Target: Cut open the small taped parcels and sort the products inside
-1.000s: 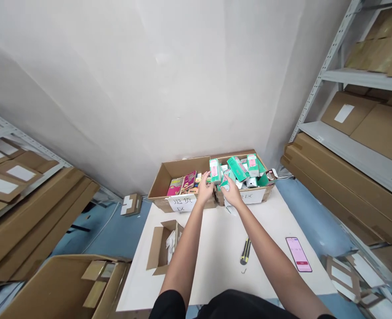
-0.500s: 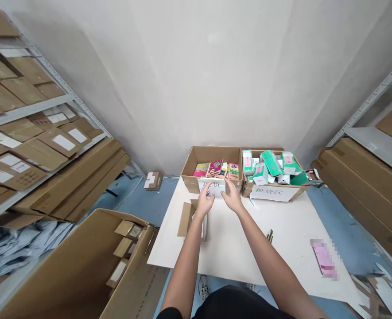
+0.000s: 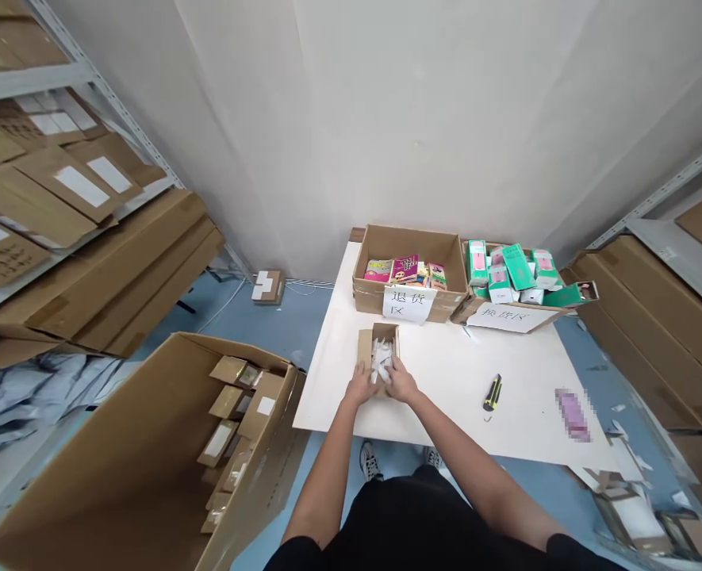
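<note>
A small open cardboard box (image 3: 379,329) stands on the white table, filled with crumpled white paper (image 3: 381,357). My left hand (image 3: 361,384) is closed on its near left side, by the raised flap. On the opposite side, my right hand (image 3: 401,382) grips the near right edge, with fingertips against the paper. Behind it stands a larger cardboard box (image 3: 367,295) holding several colourful packs (image 3: 406,268) and bearing a handwritten white sign (image 3: 408,304). What lies under the paper is hidden.
Right of that box is another carton (image 3: 461,313) of green-and-white boxes (image 3: 518,266). A yellow-black utility knife (image 3: 492,392) and a blurred pink item (image 3: 573,414) lie on the table (image 3: 446,424). A big carton (image 3: 118,444) stands at left; shelves of parcels flank both sides.
Both hands have come down and back from in front of the signed box to the small cardboard box. They now hold its sides. The view has tilted lower.
</note>
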`<state>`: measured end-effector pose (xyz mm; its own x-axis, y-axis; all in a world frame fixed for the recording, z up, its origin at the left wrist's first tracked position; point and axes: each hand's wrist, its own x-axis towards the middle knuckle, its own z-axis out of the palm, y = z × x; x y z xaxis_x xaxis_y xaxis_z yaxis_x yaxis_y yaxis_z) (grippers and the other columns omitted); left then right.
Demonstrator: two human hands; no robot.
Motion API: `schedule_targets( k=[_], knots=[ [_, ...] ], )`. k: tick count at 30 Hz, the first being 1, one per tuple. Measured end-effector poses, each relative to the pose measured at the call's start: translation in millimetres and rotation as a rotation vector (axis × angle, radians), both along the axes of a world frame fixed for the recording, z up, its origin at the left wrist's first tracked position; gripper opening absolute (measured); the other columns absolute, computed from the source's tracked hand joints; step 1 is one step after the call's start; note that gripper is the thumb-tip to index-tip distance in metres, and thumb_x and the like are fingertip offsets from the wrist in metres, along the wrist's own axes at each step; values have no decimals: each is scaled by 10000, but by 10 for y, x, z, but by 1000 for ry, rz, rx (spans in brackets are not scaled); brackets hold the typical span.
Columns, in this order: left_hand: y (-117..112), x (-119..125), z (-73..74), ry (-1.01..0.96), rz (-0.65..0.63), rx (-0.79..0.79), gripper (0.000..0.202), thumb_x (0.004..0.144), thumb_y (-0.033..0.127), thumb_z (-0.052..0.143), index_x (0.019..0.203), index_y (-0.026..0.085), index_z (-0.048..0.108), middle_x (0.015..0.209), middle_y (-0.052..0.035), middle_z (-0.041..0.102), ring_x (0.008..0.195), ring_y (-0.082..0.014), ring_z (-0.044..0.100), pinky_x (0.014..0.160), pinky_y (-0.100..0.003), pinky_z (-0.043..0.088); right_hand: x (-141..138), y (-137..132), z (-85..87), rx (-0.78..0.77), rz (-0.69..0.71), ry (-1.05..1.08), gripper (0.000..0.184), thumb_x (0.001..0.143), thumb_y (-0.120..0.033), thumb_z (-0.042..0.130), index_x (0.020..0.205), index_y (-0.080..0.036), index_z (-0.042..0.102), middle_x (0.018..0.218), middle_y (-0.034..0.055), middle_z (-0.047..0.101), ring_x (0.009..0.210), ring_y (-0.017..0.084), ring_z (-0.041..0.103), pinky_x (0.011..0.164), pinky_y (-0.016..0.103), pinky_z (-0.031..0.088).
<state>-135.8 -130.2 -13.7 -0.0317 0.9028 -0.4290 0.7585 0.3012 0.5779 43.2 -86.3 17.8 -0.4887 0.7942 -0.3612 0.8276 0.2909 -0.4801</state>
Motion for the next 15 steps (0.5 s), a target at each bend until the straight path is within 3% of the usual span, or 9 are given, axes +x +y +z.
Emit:
schedule_targets(
  k=[2,4,7,9,11,13,15],
  knots=[
    [-182,35,-179,9,-41,-79,758,846,300,788,1550,234,516,1795,-142,110,1635,-335,210,1227,-421,393,20,-145,-82,36,37,-87,722,816,-174,737,1517,-154,568,1768,187,175,1656,332,38,1239,477,351],
    [-297,74,-294,32,-38,-68,782,880,302,767,1595,291,449,1806,-113,25,1626,-314,249,1191,-407,433,66,-217,-132,44,-12,-174,745,840,-200,729,1557,-179,531,1783,165,126,1653,349,-53,1230,517,336],
    [-321,157,-335,131,-25,-5,691,905,255,744,1552,297,506,1793,-118,140,1615,-312,281,1195,-418,429,149,-241,-186,-32,-119,-318,738,917,-219,653,1626,-238,448,1794,121,92,1651,358,-51,1261,590,216],
    [-275,236,-298,195,-47,36,567,914,219,725,1463,283,603,1754,-122,279,1592,-317,331,1207,-430,413,185,-252,-225,-75,-129,-368,785,933,-234,654,1666,-252,373,1794,128,70,1654,352,-8,1275,604,149],
    [-226,324,-240,221,-71,41,441,945,197,672,1378,280,675,1718,-121,361,1490,-313,492,1163,-425,453,198,-275,-261,-78,-139,-354,781,929,-232,675,1658,-246,395,1787,149,107,1654,340,65,1278,553,189],
    [-198,404,-178,217,-82,19,371,971,194,623,1318,287,720,1709,-115,379,1344,-296,626,1088,-411,508,208,-297,-278,-68,-189,-312,612,941,-205,650,1548,-218,570,1767,162,205,1632,341,203,1253,477,292],
    [-189,461,-112,206,-81,26,349,985,190,591,1279,296,746,1701,-100,396,1301,-282,651,1055,-401,527,246,-303,-261,-49,-245,-265,412,959,-185,605,1350,-181,737,1736,171,296,1567,348,368,1207,433,383]
  ],
)
